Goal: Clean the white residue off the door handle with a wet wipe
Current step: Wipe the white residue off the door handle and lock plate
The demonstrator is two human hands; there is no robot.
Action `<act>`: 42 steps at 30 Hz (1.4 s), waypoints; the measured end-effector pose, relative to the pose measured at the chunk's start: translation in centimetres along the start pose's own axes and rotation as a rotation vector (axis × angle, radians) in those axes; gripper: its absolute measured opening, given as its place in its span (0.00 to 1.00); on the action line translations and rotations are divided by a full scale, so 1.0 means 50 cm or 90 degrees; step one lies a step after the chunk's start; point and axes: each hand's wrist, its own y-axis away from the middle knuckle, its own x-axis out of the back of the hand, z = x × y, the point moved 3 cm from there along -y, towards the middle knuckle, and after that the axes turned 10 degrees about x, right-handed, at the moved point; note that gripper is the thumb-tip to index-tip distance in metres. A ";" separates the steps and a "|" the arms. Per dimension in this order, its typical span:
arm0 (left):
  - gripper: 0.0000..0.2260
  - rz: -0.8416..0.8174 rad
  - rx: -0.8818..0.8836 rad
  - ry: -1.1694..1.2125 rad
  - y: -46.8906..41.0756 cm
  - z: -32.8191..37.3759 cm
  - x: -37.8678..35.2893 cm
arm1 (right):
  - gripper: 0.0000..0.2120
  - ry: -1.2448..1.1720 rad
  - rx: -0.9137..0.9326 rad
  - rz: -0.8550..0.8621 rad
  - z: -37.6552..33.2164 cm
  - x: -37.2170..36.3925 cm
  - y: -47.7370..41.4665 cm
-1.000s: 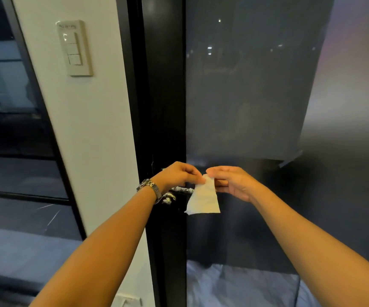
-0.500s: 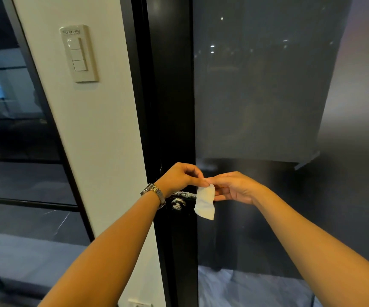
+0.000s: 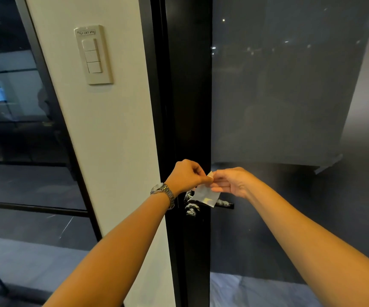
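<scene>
Dark glass door (image 3: 278,96) fills our view. We pinch the wipe (image 3: 204,196) at its top with left hand (image 3: 185,176) and right hand (image 3: 231,181), close together, and it hangs just in front of the white-speckled handle (image 3: 225,203).

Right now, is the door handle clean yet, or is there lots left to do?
Not clean yet. Done: the wet wipe is out and ready. In hand: the left hand and right hand both pinch its top edge, hanging it in front of the door handle. Left: all the wiping, since white residue speckles the handle and the fitting below.
</scene>
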 end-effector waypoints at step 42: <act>0.04 -0.149 0.249 0.565 0.009 -0.022 0.081 | 0.20 0.041 0.172 0.068 -0.015 -0.043 -0.046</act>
